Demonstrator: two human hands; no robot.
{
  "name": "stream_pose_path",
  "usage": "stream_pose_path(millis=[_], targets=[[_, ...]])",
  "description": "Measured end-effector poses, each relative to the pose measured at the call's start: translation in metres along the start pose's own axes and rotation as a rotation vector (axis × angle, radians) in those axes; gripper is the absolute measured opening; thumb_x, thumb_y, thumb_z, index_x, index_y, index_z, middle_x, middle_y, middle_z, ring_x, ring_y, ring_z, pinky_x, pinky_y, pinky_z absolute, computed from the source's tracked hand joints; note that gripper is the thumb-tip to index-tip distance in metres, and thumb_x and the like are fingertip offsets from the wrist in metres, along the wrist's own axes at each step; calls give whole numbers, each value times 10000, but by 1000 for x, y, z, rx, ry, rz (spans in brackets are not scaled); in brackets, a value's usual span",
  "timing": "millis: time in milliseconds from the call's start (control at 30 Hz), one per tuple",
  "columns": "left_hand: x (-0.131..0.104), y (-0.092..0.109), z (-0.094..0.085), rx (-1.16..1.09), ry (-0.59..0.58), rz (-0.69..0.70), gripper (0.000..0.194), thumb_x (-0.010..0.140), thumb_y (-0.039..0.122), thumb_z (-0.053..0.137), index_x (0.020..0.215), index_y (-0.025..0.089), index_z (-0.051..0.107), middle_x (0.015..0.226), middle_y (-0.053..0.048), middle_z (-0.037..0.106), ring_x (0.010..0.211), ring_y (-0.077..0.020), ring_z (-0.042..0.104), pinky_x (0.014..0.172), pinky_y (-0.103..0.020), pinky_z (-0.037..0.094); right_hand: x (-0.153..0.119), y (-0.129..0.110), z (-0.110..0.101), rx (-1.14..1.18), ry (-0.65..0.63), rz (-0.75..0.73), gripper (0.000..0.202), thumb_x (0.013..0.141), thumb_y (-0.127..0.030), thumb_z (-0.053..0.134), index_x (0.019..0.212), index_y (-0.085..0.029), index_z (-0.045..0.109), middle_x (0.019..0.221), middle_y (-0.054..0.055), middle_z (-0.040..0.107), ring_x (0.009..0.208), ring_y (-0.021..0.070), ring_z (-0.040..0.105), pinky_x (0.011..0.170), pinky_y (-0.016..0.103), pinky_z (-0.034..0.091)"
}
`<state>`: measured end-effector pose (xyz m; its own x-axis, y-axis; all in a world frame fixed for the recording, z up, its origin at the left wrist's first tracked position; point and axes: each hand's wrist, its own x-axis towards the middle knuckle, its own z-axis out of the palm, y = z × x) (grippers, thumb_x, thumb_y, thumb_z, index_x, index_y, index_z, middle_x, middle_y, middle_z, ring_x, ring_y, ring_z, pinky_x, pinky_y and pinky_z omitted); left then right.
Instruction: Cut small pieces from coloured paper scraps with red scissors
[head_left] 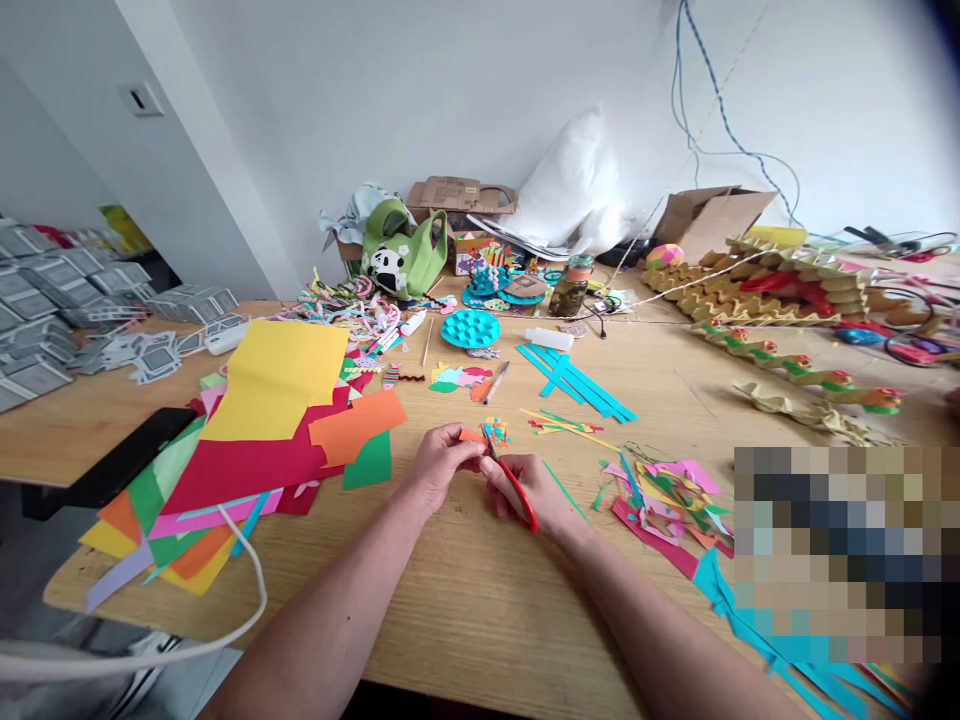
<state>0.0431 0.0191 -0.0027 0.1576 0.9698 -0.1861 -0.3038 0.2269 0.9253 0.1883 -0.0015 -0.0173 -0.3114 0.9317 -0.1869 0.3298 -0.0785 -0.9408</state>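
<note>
My left hand [442, 462] pinches a small piece of orange paper [471, 435] between thumb and fingers. Red-handled scissors [517, 492] are gripped in my right hand [529, 485], their blades pointing up and left against the orange piece. Just beyond the blades lies a small heap of tiny coloured paper bits [496, 430]. Thin yellow, green and red paper strips [562, 424] rest to the right of it. Behind my left hand are a cut orange sheet [358, 428] and a green piece of paper [369, 462].
A stack of coloured paper under a yellow sheet [277, 380] covers the left side. Paper scraps [675, 500] and blue strips [574, 385] lie to the right. Farther back stand a blue scalloped disc [470, 329], a glass jar [571, 288] and egg cartons [750, 285]. A white cable [259, 590] loops at the front left.
</note>
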Motion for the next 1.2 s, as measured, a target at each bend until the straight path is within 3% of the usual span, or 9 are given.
stream_pose_path(millis=[1200], targets=[[-1,3,0,9,3,-17,148,553,216,746,616,125,648,587,-12,622,537,-99,540,542,-218,428,1,2,2,-12,32,19,563,773,-684,545,540,-173,497,368,-18,500,314,72,367,341,191,260]])
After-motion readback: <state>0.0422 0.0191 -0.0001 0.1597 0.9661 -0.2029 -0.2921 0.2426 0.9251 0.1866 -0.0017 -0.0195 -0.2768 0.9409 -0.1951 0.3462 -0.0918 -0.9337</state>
